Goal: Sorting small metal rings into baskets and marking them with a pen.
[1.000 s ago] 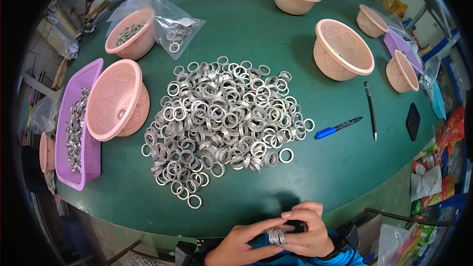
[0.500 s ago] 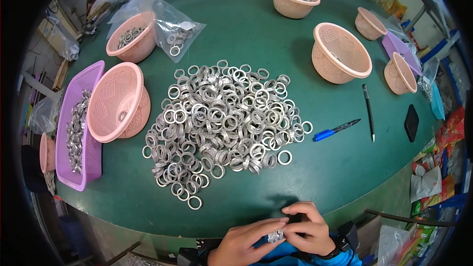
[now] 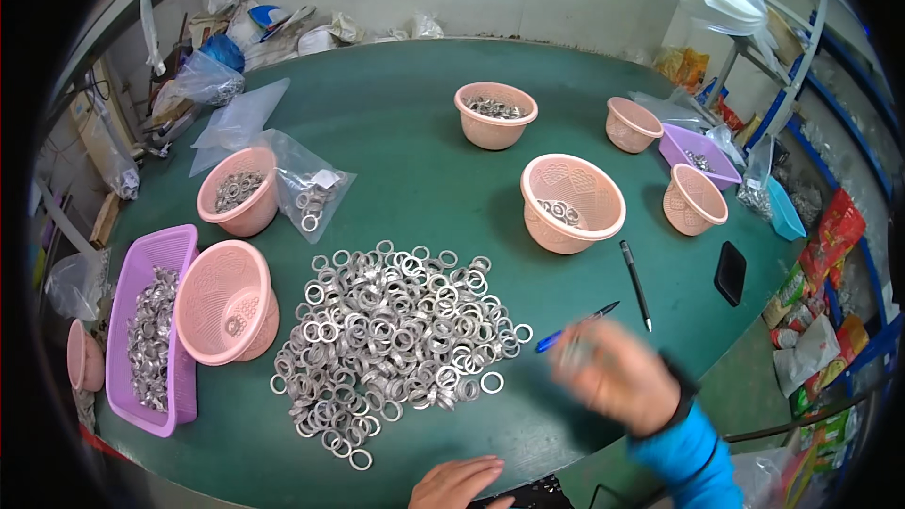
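A big heap of silver metal rings [image 3: 396, 330] is spread over the middle of the green table. My right hand [image 3: 617, 377], smeared by motion, is raised above the table to the right of the heap. Its fingers are closed on a few metal rings [image 3: 578, 353], which show only as a grey blur. Beneath its fingertips lies a blue marker pen [image 3: 549, 342], partly covered. At the near table edge rests my left hand [image 3: 459, 484], fingers stretched out and holding nothing. Beyond my right hand stands a pink basket [image 3: 575, 226] with several rings inside.
On the left are a purple basket [image 3: 156, 339] of metal parts, a nearly bare pink basket [image 3: 226, 306] and another pink basket [image 3: 240, 190] beside a plastic bag [image 3: 311, 188]. More pink baskets [image 3: 496, 118] stand farther back. A black pen [image 3: 635, 285] and phone [image 3: 730, 273] lie right.
My right hand has moved up and forward from my left hand, carrying the rings. My left hand has let go and lies lower. The view has tilted up, showing the far wall.
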### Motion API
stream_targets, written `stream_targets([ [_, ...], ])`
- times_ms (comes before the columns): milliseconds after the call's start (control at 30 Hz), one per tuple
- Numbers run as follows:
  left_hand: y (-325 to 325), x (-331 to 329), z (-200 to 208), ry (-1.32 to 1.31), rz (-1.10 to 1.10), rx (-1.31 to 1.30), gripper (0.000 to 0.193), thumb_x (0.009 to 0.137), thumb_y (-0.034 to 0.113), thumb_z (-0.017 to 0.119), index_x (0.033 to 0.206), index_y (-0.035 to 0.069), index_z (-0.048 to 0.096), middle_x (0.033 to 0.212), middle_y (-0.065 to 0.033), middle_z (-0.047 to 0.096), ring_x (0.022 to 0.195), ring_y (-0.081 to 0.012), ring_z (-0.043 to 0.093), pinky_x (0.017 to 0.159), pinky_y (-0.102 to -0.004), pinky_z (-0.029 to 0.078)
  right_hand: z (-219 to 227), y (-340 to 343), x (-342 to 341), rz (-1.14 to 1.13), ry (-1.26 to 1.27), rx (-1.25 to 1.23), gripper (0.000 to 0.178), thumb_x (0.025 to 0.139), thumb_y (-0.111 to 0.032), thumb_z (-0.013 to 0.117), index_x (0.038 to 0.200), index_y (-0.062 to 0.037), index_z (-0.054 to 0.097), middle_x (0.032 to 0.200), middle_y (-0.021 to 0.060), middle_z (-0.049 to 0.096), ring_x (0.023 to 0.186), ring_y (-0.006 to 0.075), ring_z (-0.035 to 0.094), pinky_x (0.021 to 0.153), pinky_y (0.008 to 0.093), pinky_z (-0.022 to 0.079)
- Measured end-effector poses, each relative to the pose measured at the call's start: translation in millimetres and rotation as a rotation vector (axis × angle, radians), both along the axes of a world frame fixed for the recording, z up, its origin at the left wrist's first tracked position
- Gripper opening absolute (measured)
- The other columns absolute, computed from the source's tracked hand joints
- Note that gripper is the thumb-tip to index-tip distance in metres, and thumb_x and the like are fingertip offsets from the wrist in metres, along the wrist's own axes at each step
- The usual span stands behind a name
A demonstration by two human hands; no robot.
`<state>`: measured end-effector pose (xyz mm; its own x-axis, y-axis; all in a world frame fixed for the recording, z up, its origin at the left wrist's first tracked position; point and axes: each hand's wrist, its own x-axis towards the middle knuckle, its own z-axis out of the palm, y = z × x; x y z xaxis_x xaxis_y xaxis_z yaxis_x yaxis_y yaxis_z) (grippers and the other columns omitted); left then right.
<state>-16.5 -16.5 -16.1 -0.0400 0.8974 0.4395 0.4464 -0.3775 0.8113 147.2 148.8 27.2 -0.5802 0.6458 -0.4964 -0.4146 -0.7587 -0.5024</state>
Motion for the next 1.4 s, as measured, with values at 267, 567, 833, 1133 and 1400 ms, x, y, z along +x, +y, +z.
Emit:
stream_targets([
  [267, 1.0, 8.4, -7.5, -0.042, 0.053, -0.014, 0.022, 0.065, 0.003, 0.062, 0.087, 0.001, 0.058, 0.085, -0.014, 0.057, 0.076, -0.0289, 0.055, 0.067, -0.0331, 0.044, -4.7, 168.4, 27.3, -0.517, -1.609, 1.798, 0.02, 0.075, -0.011, 0.052, 0.092, -0.0015, 0.052, 0.088, 0.0107, 0.054, 0.08, 0.0183, 0.052, 0.068, 0.0289, 0.042],
  [567, -4.6, -9.0, -25.8, -0.054, 0.096, -0.102, 0.014, 0.067, 0.002, 0.06, 0.082, 0.001, 0.057, 0.08, -0.0136, 0.057, 0.071, -0.0292, 0.054, 0.063, -0.0333, 0.043, -44.7, -4.6, -29.4, 0.428, -0.959, 1.858, 0.016, 0.063, -0.012, 0.068, 0.074, -0.0068, 0.059, 0.07, 0.0047, 0.047, 0.067, 0.0207, 0.042, 0.062, 0.0289, 0.034],
  [833, -4.1, -10.8, -28.0, -0.108, 0.111, -0.118, 0.014, 0.068, 0.002, 0.06, 0.081, 0.0, 0.057, 0.079, -0.0136, 0.057, 0.071, -0.0288, 0.055, 0.063, -0.0328, 0.044, -45.8, -21.0, -42.5, 0.268, -0.964, 1.659, 0.014, 0.064, -0.009, 0.067, 0.074, -0.005, 0.058, 0.071, 0.0058, 0.048, 0.067, 0.021, 0.043, 0.062, 0.0297, 0.033],
  [1133, -4.5, -13.8, -28.5, -0.172, 0.102, -0.112, 0.012, 0.068, 0.002, 0.06, 0.08, 0.0, 0.057, 0.077, -0.0136, 0.057, 0.069, -0.0287, 0.055, 0.063, -0.0323, 0.044, -46.8, -24.8, -56.9, 0.262, -0.999, 1.722, 0.017, 0.063, -0.009, 0.067, 0.076, -0.003, 0.058, 0.07, 0.0063, 0.048, 0.067, 0.0221, 0.042, 0.06, 0.0298, 0.033],
  [1400, -7.3, -15.1, -31.6, -0.169, 0.11, -0.101, 0.011, 0.068, 0.003, 0.06, 0.079, 0.0, 0.057, 0.076, -0.014, 0.056, 0.069, -0.0289, 0.055, 0.062, -0.0328, 0.044, -41.3, -21.9, -48.4, 0.334, -1.079, 1.726, 0.016, 0.063, -0.007, 0.066, 0.075, -0.0028, 0.056, 0.074, 0.0066, 0.045, 0.07, 0.023, 0.04, 0.062, 0.0306, 0.033],
])
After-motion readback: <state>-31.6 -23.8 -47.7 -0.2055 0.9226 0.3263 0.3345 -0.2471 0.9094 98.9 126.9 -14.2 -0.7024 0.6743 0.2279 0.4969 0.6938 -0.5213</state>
